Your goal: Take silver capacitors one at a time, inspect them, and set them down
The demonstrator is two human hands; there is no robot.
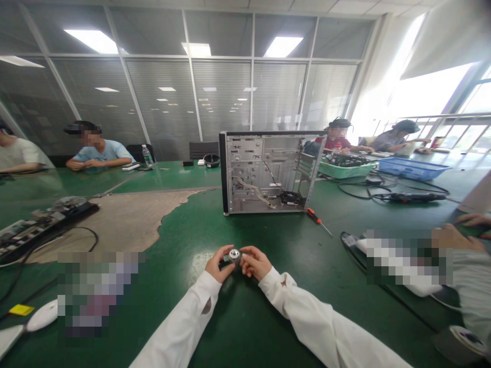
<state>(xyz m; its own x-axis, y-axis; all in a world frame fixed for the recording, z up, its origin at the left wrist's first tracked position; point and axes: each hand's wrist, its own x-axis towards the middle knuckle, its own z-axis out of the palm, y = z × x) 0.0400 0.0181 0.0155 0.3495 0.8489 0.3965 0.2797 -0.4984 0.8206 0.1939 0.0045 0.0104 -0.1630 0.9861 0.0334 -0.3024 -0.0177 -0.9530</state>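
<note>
Small metal cylinder [234, 255], central hole facing up, pinched between both hands near the middle of the lower view. Left hand [219, 264]: fingers [227, 261] together, pressed against the cylinder's left side. Right hand [255, 262]: fingers [244, 257] together, clamped on the opposite side. Top of the cylinder exposed between the two hands. White sleeves [180, 322] on both forearms, over a green table [184, 240].

Straight ahead, well beyond the hands: open computer case [264, 153], upright, with loose wires and a black fan [289, 198] inside. Just beside its right corner, an orange-handled screwdriver [316, 217] lying on the table. Farther right, a green basket [347, 169] of parts, a blue tray [418, 168] and black cables [406, 195].

To the left, a worn tan patch [123, 220] in the table's green covering. Across the table and beyond the case, seated co-workers [97, 152]. At the right edge, another person's hand [470, 222], well apart from both of the hands at the cylinder.
</note>
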